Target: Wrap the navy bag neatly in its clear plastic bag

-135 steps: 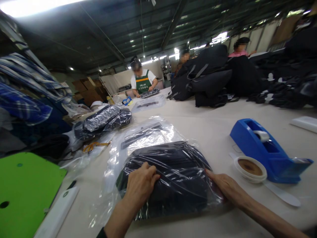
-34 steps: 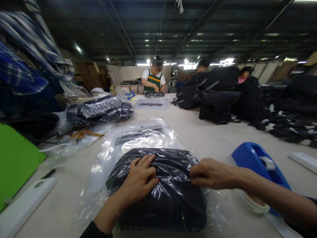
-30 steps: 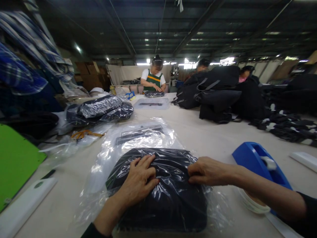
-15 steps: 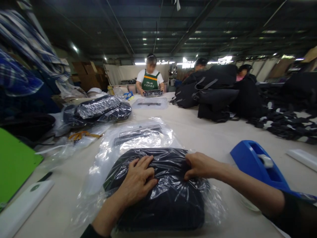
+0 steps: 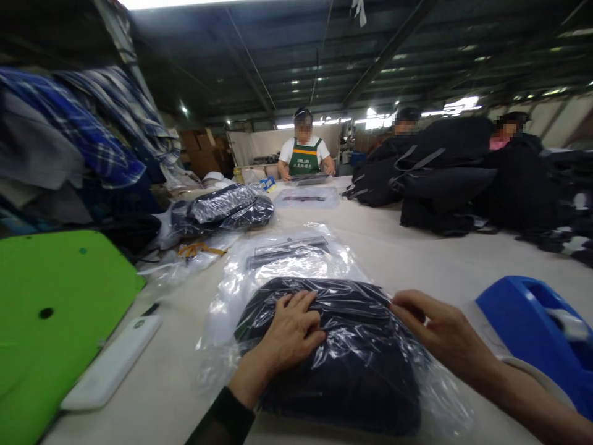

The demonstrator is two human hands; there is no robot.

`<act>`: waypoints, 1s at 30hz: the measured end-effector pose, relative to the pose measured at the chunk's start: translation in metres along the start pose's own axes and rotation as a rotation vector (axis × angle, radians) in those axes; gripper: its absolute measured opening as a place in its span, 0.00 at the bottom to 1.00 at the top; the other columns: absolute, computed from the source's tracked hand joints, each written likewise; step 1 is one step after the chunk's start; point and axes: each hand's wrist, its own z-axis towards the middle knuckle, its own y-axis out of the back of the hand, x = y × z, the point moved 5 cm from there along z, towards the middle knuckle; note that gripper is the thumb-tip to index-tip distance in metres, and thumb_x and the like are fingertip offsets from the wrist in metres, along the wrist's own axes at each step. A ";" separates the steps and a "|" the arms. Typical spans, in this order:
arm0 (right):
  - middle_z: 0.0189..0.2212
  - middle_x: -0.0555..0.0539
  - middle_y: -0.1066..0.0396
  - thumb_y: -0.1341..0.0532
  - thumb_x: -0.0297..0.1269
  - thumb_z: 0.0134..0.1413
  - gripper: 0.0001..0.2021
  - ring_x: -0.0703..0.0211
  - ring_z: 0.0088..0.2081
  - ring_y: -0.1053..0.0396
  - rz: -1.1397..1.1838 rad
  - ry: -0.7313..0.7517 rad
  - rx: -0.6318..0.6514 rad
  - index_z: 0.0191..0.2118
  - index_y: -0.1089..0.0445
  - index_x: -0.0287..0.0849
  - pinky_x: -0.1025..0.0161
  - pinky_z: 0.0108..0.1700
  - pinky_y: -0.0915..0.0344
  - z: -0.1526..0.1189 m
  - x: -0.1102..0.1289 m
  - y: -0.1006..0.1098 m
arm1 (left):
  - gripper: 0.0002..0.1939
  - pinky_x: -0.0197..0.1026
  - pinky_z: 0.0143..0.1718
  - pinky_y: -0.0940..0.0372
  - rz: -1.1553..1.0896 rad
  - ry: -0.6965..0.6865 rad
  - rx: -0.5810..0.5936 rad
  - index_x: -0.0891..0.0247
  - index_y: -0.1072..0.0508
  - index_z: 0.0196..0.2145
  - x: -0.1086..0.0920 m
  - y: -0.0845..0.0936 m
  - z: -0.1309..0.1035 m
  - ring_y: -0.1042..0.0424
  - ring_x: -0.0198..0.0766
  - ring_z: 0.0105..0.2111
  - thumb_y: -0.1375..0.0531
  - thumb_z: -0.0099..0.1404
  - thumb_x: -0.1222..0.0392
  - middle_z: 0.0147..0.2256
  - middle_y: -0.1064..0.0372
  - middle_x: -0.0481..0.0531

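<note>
The dark plastic-wrapped bundle (image 5: 356,386) lies near on the tabletop (image 5: 417,250). The left hand (image 5: 293,330) rests on it, fingers spread; the right hand (image 5: 438,324) touches its right edge (gripping or not, I cannot tell).

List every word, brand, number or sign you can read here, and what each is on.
"OMLUN", or close to it: in light letters on the co-worker's green apron; a line of characters beneath is too blurred to read surely.
White bar: round dark mark, too small to read.
Clear plastic bags: dark printed box, no words legible.
Wrapped black bag: no lettering visible.
</note>
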 end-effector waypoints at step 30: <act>0.45 0.43 0.29 0.48 0.41 0.61 0.16 0.51 0.43 0.30 -0.361 0.598 -0.239 0.51 0.34 0.43 0.51 0.43 0.35 -0.041 0.037 -0.076 | 0.14 0.43 0.39 0.40 -0.482 0.414 -0.272 0.61 0.40 0.17 0.103 0.035 -0.064 0.33 0.42 0.35 0.44 0.53 0.51 0.31 0.31 0.52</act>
